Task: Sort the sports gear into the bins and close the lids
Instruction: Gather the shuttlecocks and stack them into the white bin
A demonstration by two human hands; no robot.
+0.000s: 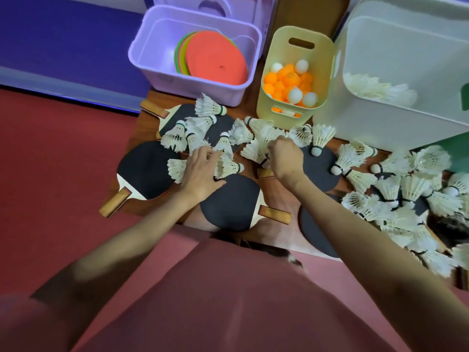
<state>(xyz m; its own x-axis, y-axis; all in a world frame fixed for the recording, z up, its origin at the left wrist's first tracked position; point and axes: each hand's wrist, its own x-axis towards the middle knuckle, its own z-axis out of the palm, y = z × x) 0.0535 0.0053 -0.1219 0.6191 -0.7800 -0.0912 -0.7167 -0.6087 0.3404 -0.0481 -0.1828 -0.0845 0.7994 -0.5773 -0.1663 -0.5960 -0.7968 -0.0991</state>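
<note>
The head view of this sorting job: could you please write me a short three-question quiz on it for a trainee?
1. True or false: the purple bin holds flat round markers.
2. Which bin already holds shuttlecocks? A) purple B) yellow C) white
3. Fill in: the yellow bin holds orange and white ____.

Key
1. True; the top marker is orange-red.
2. C: feathers show inside the white bin, while loose shuttlecocks lie over the paddles. The left hand and right hand both reach into that pile.
3. balls.
</note>
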